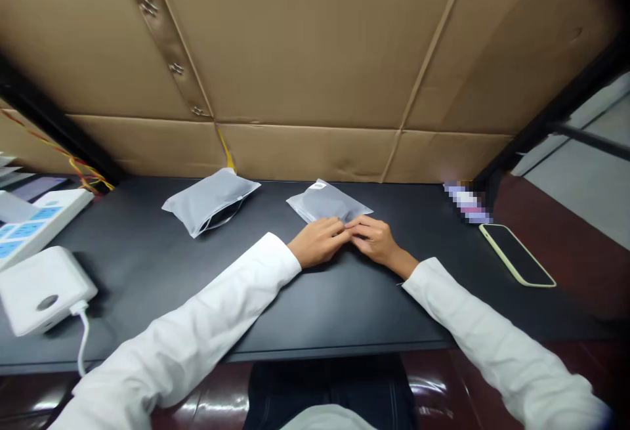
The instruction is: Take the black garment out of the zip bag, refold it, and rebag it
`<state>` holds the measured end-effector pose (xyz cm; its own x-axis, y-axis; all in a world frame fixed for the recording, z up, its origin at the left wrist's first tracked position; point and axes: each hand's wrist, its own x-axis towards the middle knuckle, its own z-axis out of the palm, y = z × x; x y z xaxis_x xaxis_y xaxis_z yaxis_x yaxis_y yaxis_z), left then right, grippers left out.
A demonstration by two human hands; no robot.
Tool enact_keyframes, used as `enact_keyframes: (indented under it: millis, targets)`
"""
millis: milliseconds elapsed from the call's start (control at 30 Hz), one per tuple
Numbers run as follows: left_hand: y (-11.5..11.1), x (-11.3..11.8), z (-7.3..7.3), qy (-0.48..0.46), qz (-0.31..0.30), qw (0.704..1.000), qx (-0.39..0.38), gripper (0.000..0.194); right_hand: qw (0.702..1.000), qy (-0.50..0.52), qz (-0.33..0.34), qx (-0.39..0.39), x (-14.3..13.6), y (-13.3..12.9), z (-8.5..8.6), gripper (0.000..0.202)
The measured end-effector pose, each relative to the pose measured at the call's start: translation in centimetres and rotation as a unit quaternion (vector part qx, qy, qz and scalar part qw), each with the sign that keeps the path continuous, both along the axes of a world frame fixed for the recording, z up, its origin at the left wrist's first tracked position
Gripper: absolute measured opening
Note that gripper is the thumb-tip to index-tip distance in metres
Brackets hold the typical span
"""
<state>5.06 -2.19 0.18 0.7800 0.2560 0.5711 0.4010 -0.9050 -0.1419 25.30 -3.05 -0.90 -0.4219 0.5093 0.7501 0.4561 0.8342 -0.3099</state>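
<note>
A frosted grey plastic bag (327, 201) with a small white label lies flat on the black table in front of me. At its near edge, my left hand (321, 241) has its fingers closed in a pinch on the bag. My right hand (374, 239) meets it there, fingertips almost touching the left ones and pressed together on the same edge. The fingers hide that part of the bag. To the left lies a second frosted bag (211, 199), bulging, its mouth a little apart and facing me.
A cardboard wall (305, 56) rises behind the black table (295, 318). At the left are a power strip (37, 223) and a white charger block (44, 292) with a cable. On the right lie a phone (516, 255) and a blurred-out packet (467, 203).
</note>
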Motion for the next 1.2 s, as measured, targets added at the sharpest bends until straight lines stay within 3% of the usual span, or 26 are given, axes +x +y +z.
enact_keyframes:
  millis: [167, 333, 533, 767, 900, 1000, 1200]
  targets:
    - [0.4, -0.3, 0.3, -0.072, 0.008, 0.997, 0.009, 0.009, 0.996, 0.070, -0.037, -0.043, -1.2, -0.7, 0.6, 0.015]
    - [-0.1, 0.2, 0.5, -0.083, 0.031, 0.996, -0.004, 0.013, 0.993, 0.083, -0.050, -0.063, -1.4, -0.9, 0.9, 0.014]
    - [0.2, 0.0, 0.2, -0.070, 0.129, 0.989, 0.002, 0.020, 0.988, 0.122, -0.072, -0.062, -0.9, -0.6, 1.2, 0.007]
    - [4.1, -3.8, 0.9, 0.013, 0.200, 0.977, 0.067, 0.024, 0.955, 0.245, -0.124, -0.109, 2.4, 1.3, 2.3, 0.011]
    - [4.9, -4.7, 1.0, 0.030, 0.220, 0.973, 0.070, 0.027, 0.936, 0.294, -0.121, -0.154, 5.5, 3.3, 1.7, 0.017]
    - [4.7, -4.3, 0.7, 0.054, 0.212, 0.974, 0.052, 0.024, 0.939, 0.261, -0.122, -0.189, 7.4, 4.0, 0.8, 0.019]
    - [4.3, -4.7, 0.2, 0.038, 0.155, 0.983, -0.088, 0.017, 0.961, 0.052, -0.175, -0.206, 8.9, 3.8, 0.0, 0.020]
